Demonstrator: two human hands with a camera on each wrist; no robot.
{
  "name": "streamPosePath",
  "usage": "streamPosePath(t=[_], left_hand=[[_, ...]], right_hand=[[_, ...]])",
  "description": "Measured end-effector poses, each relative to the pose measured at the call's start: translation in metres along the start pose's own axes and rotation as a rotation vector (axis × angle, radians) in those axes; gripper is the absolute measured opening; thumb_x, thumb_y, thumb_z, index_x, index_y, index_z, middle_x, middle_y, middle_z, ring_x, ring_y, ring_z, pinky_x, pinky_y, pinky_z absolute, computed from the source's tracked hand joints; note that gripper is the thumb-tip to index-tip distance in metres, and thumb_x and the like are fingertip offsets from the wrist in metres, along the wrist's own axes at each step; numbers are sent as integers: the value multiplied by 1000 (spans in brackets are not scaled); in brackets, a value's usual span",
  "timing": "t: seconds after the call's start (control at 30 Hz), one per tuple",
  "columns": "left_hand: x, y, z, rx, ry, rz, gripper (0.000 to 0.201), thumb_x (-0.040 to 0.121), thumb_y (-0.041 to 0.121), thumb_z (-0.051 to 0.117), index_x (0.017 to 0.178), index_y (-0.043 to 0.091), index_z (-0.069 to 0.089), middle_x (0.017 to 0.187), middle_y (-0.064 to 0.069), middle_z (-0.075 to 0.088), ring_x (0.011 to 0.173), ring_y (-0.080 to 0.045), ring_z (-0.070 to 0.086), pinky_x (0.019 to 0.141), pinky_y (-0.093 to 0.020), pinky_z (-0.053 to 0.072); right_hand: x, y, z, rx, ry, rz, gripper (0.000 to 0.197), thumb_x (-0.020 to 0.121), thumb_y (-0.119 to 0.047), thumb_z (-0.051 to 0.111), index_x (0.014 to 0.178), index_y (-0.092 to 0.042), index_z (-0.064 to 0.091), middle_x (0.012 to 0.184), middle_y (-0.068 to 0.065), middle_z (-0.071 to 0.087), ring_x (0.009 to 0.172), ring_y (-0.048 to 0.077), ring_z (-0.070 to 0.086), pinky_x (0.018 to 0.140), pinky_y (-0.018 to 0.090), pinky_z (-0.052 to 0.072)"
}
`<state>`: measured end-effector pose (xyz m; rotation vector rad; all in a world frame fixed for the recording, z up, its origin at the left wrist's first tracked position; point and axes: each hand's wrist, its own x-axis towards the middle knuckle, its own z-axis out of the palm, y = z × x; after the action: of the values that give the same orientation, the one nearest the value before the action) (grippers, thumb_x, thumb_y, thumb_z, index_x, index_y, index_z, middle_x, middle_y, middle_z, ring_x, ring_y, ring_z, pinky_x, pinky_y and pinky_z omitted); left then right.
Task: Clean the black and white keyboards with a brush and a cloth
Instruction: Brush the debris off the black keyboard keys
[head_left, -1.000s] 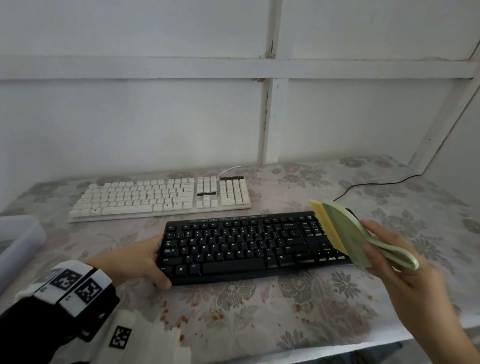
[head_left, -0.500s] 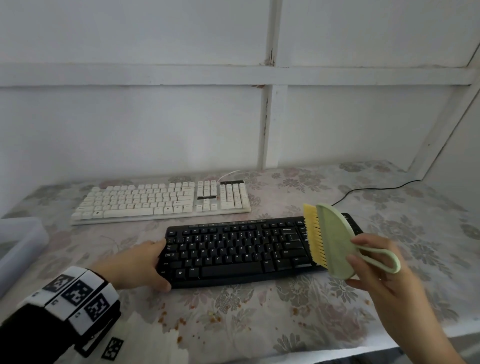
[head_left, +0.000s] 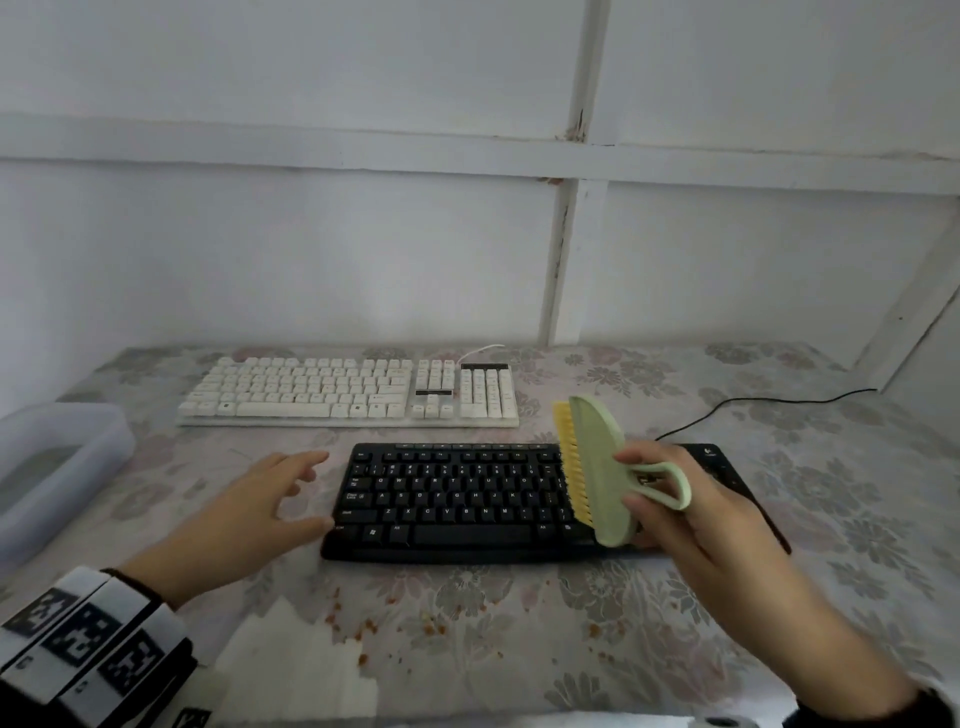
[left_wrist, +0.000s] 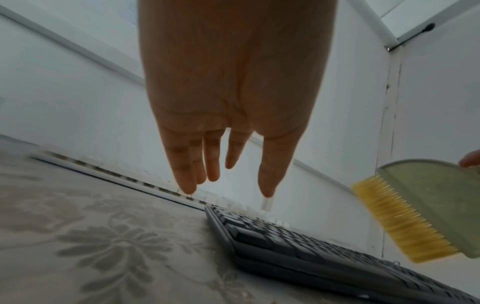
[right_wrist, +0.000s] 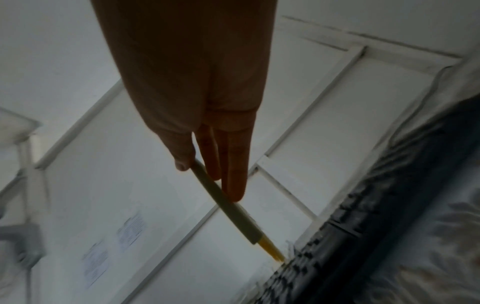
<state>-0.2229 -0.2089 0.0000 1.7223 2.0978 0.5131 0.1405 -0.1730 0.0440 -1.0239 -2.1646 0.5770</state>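
The right hand (head_left: 691, 525) pinches the brush (head_left: 597, 467) by its green back, thumb on one face and fingers flat along the other, near the loop handle. This grip is light and sits far from the yellow bristles (head_left: 569, 467), so a firm sweep across the keys could twist the brush in the fingers or let it slip. The brush is held upright over the right part of the black keyboard (head_left: 457, 499), bristles pointing left. From the head view I cannot tell whether the bristles touch the keys; the right wrist view suggests the tips are at the keys.

The left hand (head_left: 249, 514) is released, fingers spread and relaxed, just beside the keyboard's left end; its thumb looks close to the edge, but contact is unclear. With nothing bracing it, the keyboard may slide on the flowered cloth of the counter (head_left: 519, 623) under a stroke. The white keyboard (head_left: 348, 389) lies behind, well apart from both hands.
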Motion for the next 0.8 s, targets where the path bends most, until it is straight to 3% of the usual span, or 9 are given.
streamPosePath(t=[0.07,0.17,0.23,0.33,0.47,0.53,0.6,0.7,0.8], left_hand=[[-8,-6,-4,-23,51,8,63,85,33,68,139,32,36,115,12,45,105,-4,47,75,-13,41],[-19,-19,-16,-38,114,50,57,84,32,68,134,36,40,116,12,49,101,0,49,74,-11,41],[-24,-31,-27,-70,173,85,50,83,29,68,125,42,43,114,12,53,99,1,51,79,-16,45],[-28,-50,-49,-116,255,129,43,82,28,68,106,56,46,107,24,52,99,3,53,87,-28,51],[-32,-74,-79,-167,319,156,53,79,31,67,101,74,46,105,24,54,98,19,49,80,-4,44],[-35,-88,-92,-186,333,148,42,79,32,66,103,62,52,107,23,54,98,21,48,89,-18,47],[-40,-103,-106,-198,340,130,37,74,44,63,104,62,52,108,24,55,99,16,51,87,-29,48],[-47,-132,-128,-175,348,119,38,75,63,64,101,79,42,105,35,56,100,12,53,83,-25,45],[-50,-161,-146,-138,361,88,45,75,51,62,100,81,39,105,41,52,101,10,52,87,-28,43]], right_hand=[[12,-9,-1,-93,-42,-69,20,87,-56,36,106,-57,42,98,-28,55,86,-3,61,71,7,44],[30,-26,0,-209,-55,-160,15,96,-49,38,111,-48,38,97,-29,47,75,-3,57,70,4,41],[39,-43,2,-269,-57,-220,24,88,-53,35,111,-47,38,94,-31,43,66,4,55,67,6,42],[51,-69,13,-298,-34,-303,30,87,-51,28,112,-41,39,95,-25,42,62,4,54,60,18,45],[77,-95,50,-285,13,-454,25,92,-34,38,115,-26,44,102,-15,45,76,9,52,73,21,42],[93,-108,76,-272,12,-511,23,93,-21,46,115,-20,46,106,-5,49,82,9,49,72,23,42],[108,-123,105,-288,4,-560,31,88,-6,56,115,-17,46,107,3,52,83,13,52,67,25,45],[129,-148,153,-301,-51,-594,45,79,11,63,116,-10,49,107,10,52,78,27,58,61,37,52],[149,-170,201,-301,-89,-646,43,75,16,63,114,-2,55,107,18,55,77,32,58,65,31,44]])
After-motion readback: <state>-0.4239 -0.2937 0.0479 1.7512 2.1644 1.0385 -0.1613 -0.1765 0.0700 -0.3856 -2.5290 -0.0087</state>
